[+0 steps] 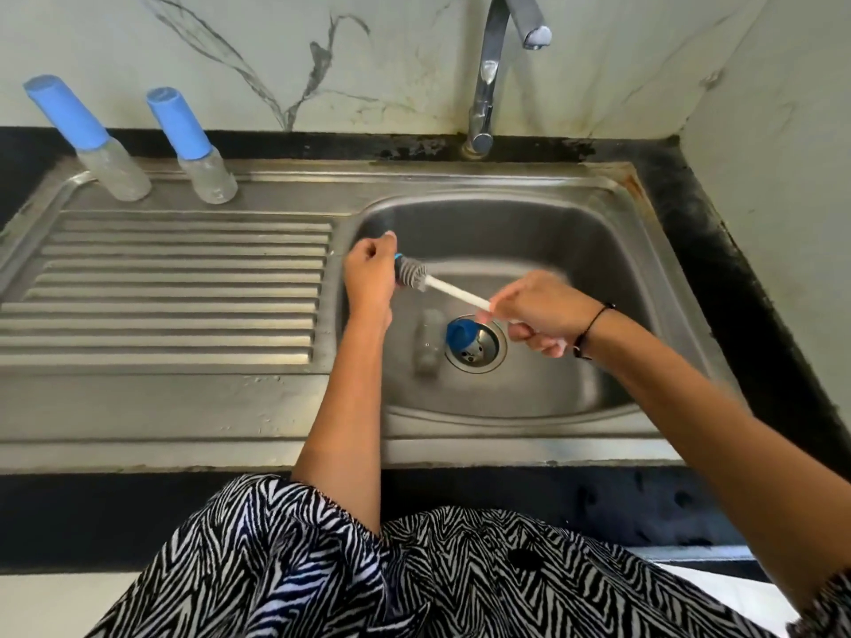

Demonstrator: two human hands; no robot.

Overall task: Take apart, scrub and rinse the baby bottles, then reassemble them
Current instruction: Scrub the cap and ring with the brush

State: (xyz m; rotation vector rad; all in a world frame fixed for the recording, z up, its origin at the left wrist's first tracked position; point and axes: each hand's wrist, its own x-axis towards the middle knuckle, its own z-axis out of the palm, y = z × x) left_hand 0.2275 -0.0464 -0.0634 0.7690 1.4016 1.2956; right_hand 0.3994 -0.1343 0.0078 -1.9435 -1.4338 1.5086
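Over the sink (598, 250), the left hand (368, 274) curls around a small blue-rimmed part (399, 257), the right hand (539, 320) clamped on the brush (414, 278) handle, bristles against it. Light, wet, likely slippery; grip its rim firmly.

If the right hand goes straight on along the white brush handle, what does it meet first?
Most likely the grey bristle head of the brush, then the left hand, which holds a small blue-rimmed part against it. Depth is hard to judge.
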